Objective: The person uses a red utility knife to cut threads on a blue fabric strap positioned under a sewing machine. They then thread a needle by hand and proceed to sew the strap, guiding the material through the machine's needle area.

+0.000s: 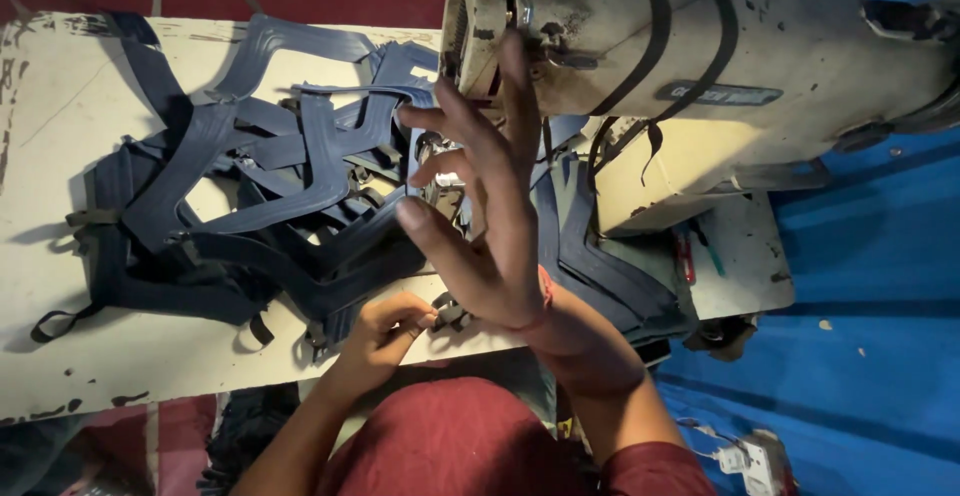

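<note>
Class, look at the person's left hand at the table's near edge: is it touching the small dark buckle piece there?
Touching. The head view shows the left hand pinching the small dark buckle piece between its fingertips, with no gap.

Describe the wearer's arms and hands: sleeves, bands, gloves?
Both hands bare, no gloves. Right hand has a thin red-orange thread band at the wrist; a dark red short sleeve shows on that upper arm. Left hand and forearm show no sleeve or band.

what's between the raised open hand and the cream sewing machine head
Nothing in the head view: the right hand's fingertips overlap the cream sewing machine head; contact unclear.
</note>
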